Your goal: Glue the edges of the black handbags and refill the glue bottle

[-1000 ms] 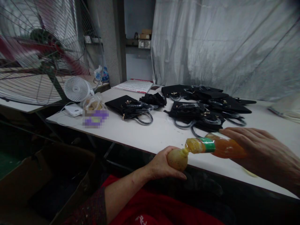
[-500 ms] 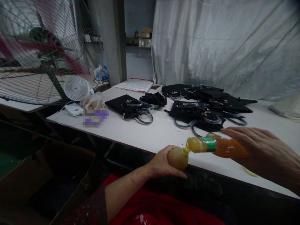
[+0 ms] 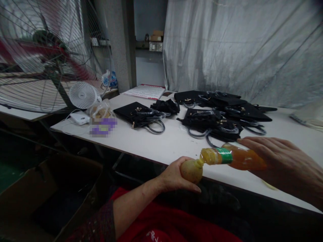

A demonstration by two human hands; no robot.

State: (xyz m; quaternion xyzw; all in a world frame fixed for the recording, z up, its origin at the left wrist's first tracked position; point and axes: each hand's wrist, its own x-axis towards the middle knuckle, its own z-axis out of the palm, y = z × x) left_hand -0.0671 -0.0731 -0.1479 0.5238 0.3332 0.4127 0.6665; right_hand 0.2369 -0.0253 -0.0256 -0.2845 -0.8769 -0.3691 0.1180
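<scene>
My left hand (image 3: 174, 176) is wrapped round a small, rounded, yellowish squeeze bottle (image 3: 191, 172) with a yellow neck, close to the table's front edge. From the right, my right hand (image 3: 274, 154) grips a clear plastic bottle (image 3: 242, 158) of orange liquid with a green label band. This bottle is tilted almost level, and its mouth meets the neck of the smaller one. Yellow-orange liquid fills the bottle's neck end. Behind both hands, several black handbags (image 3: 212, 121) with film-wrapped handles lie on the white table (image 3: 141, 144).
A small white fan (image 3: 83, 95), a white device (image 3: 79, 117) with a cable and a plastic bag (image 3: 101, 111) stand at the table's left end. Beyond them is a large caged fan (image 3: 50, 53). An open cardboard box (image 3: 73, 201) sits low at left.
Both hands and both bottles hold almost the same position. The large fan's blades are blurred in both frames.
</scene>
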